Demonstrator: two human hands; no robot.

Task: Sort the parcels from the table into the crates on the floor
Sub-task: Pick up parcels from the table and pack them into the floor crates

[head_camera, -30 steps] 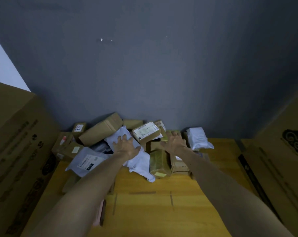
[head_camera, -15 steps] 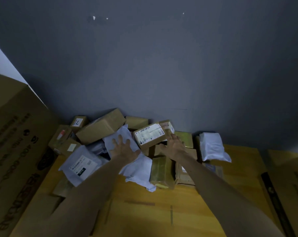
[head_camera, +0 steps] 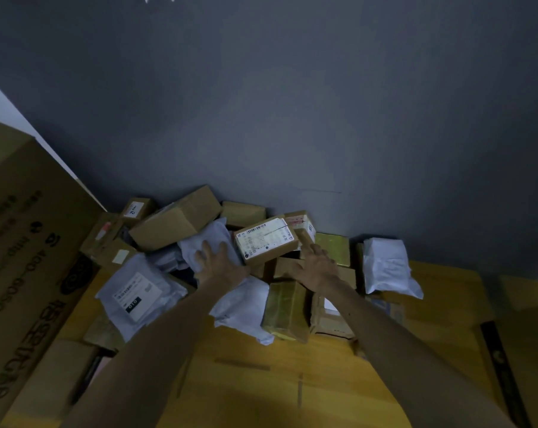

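A heap of parcels lies at the back of the wooden table against the grey wall. In its middle sits a small cardboard box with a white label. My left hand lies with spread fingers on a white poly bag, just left of that box. My right hand reaches to the box's right side with straight fingers, over other brown boxes. A long cardboard box leans at the back left. Neither hand holds anything. No crate is in sight.
A large printed carton stands along the table's left side. A grey mailer with a label lies front left, a white padded bag at the right, a taped brown parcel in front. Another carton edge shows at right.
Both hands have reached further into the heap and now flank the labelled box. The view has tilted and moved closer to the parcels.
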